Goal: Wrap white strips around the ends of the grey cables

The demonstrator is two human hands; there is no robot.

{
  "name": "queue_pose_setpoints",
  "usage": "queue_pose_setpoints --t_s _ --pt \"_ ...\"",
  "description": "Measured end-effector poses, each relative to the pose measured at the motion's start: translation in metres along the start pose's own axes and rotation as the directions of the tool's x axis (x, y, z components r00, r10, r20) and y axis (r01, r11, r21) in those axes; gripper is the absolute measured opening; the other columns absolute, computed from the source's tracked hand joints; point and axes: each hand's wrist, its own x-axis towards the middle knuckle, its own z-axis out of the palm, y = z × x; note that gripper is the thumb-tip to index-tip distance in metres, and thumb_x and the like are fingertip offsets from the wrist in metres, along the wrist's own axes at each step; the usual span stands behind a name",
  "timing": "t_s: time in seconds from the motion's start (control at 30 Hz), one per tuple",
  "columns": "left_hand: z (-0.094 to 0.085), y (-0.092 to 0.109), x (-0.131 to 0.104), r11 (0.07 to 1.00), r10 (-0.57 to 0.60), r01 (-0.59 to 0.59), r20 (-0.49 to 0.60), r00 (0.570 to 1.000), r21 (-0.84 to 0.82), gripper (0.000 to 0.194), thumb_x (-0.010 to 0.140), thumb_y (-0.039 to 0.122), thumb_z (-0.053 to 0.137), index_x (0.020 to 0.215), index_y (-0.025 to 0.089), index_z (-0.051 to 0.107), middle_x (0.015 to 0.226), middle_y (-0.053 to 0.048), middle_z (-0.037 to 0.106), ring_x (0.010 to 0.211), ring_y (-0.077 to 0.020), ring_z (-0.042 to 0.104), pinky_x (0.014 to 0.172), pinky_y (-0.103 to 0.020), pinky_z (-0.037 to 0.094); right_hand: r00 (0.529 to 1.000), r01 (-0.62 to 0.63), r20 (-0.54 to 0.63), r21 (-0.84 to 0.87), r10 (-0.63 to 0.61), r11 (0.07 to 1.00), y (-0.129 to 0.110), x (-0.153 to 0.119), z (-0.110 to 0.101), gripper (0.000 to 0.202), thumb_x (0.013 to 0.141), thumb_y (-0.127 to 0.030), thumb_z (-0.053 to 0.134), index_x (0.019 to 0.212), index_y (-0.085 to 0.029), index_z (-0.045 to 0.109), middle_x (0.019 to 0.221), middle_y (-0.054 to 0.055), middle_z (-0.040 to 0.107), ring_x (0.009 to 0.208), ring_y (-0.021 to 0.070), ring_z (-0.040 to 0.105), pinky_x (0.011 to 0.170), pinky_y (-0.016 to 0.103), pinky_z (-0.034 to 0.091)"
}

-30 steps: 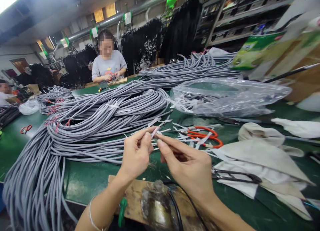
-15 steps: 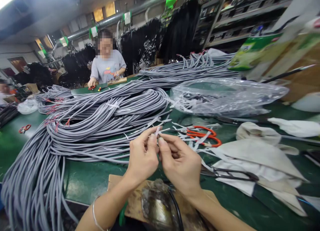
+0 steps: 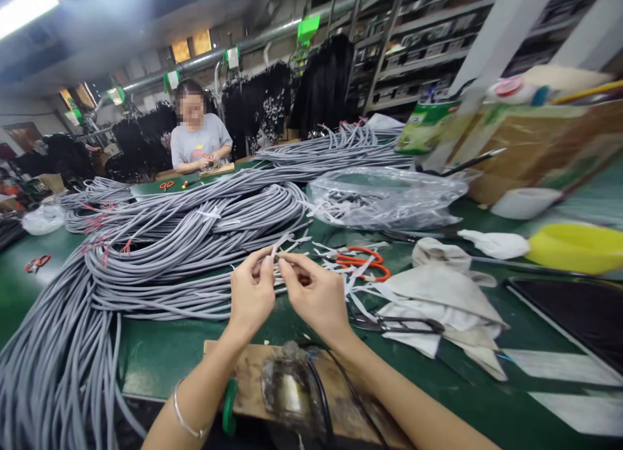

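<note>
My left hand (image 3: 252,291) and my right hand (image 3: 316,294) meet fingertip to fingertip in a pinch above the green table (image 3: 160,349). Between them is a small white strip (image 3: 281,242), its end sticking up past the left fingertips. Whatever else the fingertips cover is too small to make out. Behind and left of the hands lies a large bundle of grey cables (image 3: 195,262). Orange-handled scissors (image 3: 363,262) rest among loose white strips to the right. Below the hands, a metal device (image 3: 293,388) sits on a wooden board (image 3: 253,372).
A clear plastic bag (image 3: 389,193), a cloth (image 3: 442,294), dark-handled scissors (image 3: 409,325), a yellow bowl (image 3: 577,247), a black tablet-like object (image 3: 574,313) and a cardboard box (image 3: 525,148) stand or lie to the right. Across the table works another person (image 3: 202,138).
The view has swung right, bringing the yellow bowl and black flat object into sight. My hands remain pinched together. The person opposite has drawn a hand back from the red scissors.
</note>
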Motion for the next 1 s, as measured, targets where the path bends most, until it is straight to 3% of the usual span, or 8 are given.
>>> queue_pose_setpoints --t_s 0.1,0.27,0.37,0.5,0.6,0.7,0.83,1.0 --pt "-0.007 0.005 -0.002 0.997 0.028 -0.025 -0.048 0.998 0.075 0.026 0.085 0.034 0.051 0.087 0.011 0.064 0.054 0.003 0.049 0.045 -0.0082 0.038 0.043 -0.019 0.027 0.998 0.048 -0.042 -0.008 -0.048 0.999 -0.002 0.004 -0.009 0.026 0.081 -0.035 0.050 0.070 -0.017 0.064 0.048 -0.001 0.055 0.040 0.0101 0.046 0.042 0.022 0.036" --pt "-0.014 0.013 -0.002 0.953 0.215 -0.182 -0.116 0.970 0.243 0.027 0.088 0.026 0.046 0.075 0.013 0.065 0.070 -0.004 0.061 0.064 -0.0129 0.050 0.061 -0.023 0.037 0.989 0.095 -0.117 0.066 -0.087 0.993 -0.005 0.007 -0.017 0.022 0.080 -0.035 0.055 0.080 -0.016 0.067 0.065 0.003 0.063 0.051 0.0112 0.053 0.050 0.022 0.043" --pt "-0.016 0.014 -0.004 0.939 0.234 -0.230 0.014 0.972 0.257 0.029 0.089 0.026 0.044 0.077 0.014 0.067 0.069 -0.004 0.062 0.063 -0.0137 0.051 0.060 -0.024 0.037 0.997 0.063 -0.048 0.110 -0.058 0.992 -0.005 0.008 -0.021 0.025 0.080 -0.036 0.054 0.088 -0.017 0.068 0.056 -0.001 0.055 0.045 0.0097 0.045 0.043 0.021 0.038" --pt "-0.018 0.015 -0.007 0.927 0.183 -0.250 0.242 0.953 0.280 0.032 0.091 0.026 0.039 0.079 0.014 0.066 0.052 0.001 0.051 0.047 -0.0106 0.043 0.052 -0.022 0.033 0.993 0.067 0.086 0.147 -0.080 0.987 -0.005 0.014 -0.029 0.026 0.078 -0.039 0.053 0.071 -0.018 0.066 0.056 0.001 0.057 0.048 0.0109 0.046 0.044 0.022 0.037" --pt "-0.020 0.019 -0.009 0.912 0.163 -0.272 0.338 0.927 0.307 0.031 0.093 0.027 0.035 0.084 0.015 0.063 0.052 0.002 0.052 0.046 -0.0103 0.044 0.055 -0.021 0.035 0.982 0.082 0.162 0.113 -0.100 0.990 -0.005 0.018 -0.036 0.027 0.078 -0.040 0.053 0.067 -0.018 0.064 0.054 0.000 0.057 0.043 0.0094 0.040 0.041 0.022 0.033" --pt "-0.021 0.023 -0.010 0.920 0.115 -0.247 0.392 0.913 0.305 0.025 0.094 0.025 0.033 0.093 0.016 0.056 0.051 0.003 0.053 0.047 -0.0112 0.046 0.058 -0.022 0.036 0.969 0.087 0.219 0.120 -0.112 0.989 -0.005 0.020 -0.038 0.030 0.079 -0.043 0.051 0.064 -0.019 0.061 0.051 -0.002 0.052 0.043 0.0087 0.037 0.041 0.022 0.030" --pt "-0.021 0.024 -0.011 0.881 0.144 -0.296 0.385 0.912 0.370 0.029 0.094 0.023 0.032 0.070 0.018 0.046 0.059 0.002 0.050 0.055 -0.0116 0.043 0.059 -0.022 0.032 0.957 0.045 0.273 0.201 -0.100 0.979 -0.004 0.021 -0.036 0.040 0.081 -0.050 0.049 0.058 -0.019 0.052 0.049 -0.004 0.039 0.044 0.0080 0.032 0.041 0.022 0.027" --pt "-0.023 0.021 -0.010 0.845 0.225 -0.392 0.423 0.878 0.363 0.027 0.091 0.019 0.038 0.064 0.018 0.042 0.060 0.002 0.042 0.055 -0.0112 0.035 0.055 -0.024 0.025 0.927 -0.212 0.370 0.366 0.067 0.906 -0.003 0.017 -0.030 0.050 0.073 -0.065 0.054 0.056 -0.020 0.042 0.048 -0.007 0.028 0.040 0.0058 0.024 0.036 0.021 0.020"
